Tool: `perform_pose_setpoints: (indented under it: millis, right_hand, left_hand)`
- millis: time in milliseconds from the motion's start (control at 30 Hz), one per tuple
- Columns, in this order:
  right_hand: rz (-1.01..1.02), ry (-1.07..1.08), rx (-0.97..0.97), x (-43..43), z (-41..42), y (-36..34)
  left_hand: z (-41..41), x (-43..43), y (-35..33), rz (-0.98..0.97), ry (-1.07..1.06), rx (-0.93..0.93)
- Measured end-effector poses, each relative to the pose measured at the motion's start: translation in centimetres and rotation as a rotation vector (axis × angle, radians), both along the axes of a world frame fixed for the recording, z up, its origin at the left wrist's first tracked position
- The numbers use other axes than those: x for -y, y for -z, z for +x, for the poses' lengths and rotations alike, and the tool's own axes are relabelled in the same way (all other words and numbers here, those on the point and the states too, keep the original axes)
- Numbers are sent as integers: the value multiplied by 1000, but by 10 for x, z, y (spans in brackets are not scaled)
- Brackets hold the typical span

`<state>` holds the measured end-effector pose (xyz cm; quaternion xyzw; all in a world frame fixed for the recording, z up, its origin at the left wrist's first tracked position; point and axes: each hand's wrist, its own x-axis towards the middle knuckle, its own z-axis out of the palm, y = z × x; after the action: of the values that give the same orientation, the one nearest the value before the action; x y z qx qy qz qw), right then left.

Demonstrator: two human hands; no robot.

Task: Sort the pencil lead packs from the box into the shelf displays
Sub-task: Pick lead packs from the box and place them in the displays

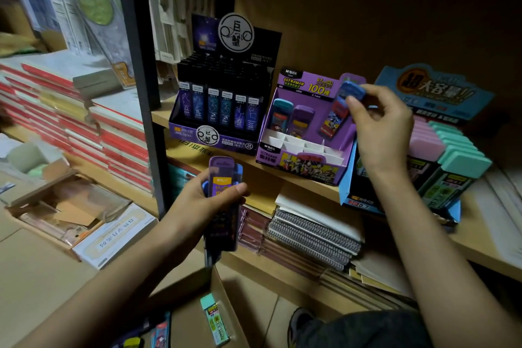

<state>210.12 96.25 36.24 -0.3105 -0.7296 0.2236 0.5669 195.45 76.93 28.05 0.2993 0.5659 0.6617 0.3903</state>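
Gripping a blue-capped pack (343, 110) by its top, the right hand (378, 124) holds it over the purple display (308, 133) at centre frame, while the left hand (209, 200) clasps several purple packs (223, 192) above the cardboard box (197, 305) at bottom centre.

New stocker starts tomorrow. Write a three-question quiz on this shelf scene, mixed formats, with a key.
1. True or false: the purple display box has every slot filled.
2. The right hand holds the blue-capped pack over which display? A black constellation box B purple display box C blue display box
3. Fill in: the left hand holds a stack with a ____ pack on top.

Key: 1 false, white dividers show empty slots. 2 B. 3 purple.
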Motion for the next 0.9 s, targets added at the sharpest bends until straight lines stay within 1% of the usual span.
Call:
perform_pose_setpoints:
  millis: [100, 167, 300, 400, 467, 500, 600, 633, 700, 767, 833, 900]
  right_hand:
    - [11, 7, 48, -4, -4, 8]
    - [-11, 12, 150, -8, -6, 13]
    - [-31, 30, 423, -10, -9, 22]
    - [-66, 26, 497, -7, -7, 23]
    - [-67, 28, 513, -3, -5, 19]
    - [-36, 39, 495, 0, -3, 16]
    - [123, 37, 340, 20, -2, 8]
    - [115, -14, 302, 29, -5, 7]
    - [-29, -209, 307, 52, -14, 9]
    - [-204, -390, 385, 72, -25, 19]
    - [-320, -475, 430, 83, -35, 30]
    - [-389, -525, 415, 89, -40, 37]
  left_hand:
    - [1, 2, 0, 8, 7, 25]
    - [1, 3, 0, 17, 9, 47]
    - [-1, 2, -1, 32, 10, 114]
    - [-2, 3, -1, 44, 17, 154]
    - [-2, 4, -2, 57, 23, 182]
    - [-2, 4, -3, 61, 27, 189]
    - [-4, 4, -4, 74, 31, 204]
    - [-4, 4, -5, 80, 30, 212]
    - [-3, 3, -6, 84, 36, 219]
    - [-2, 2, -6, 69, 56, 200]
    - [-1, 2, -6, 48, 72, 158]
    - [0, 2, -5, 37, 76, 128]
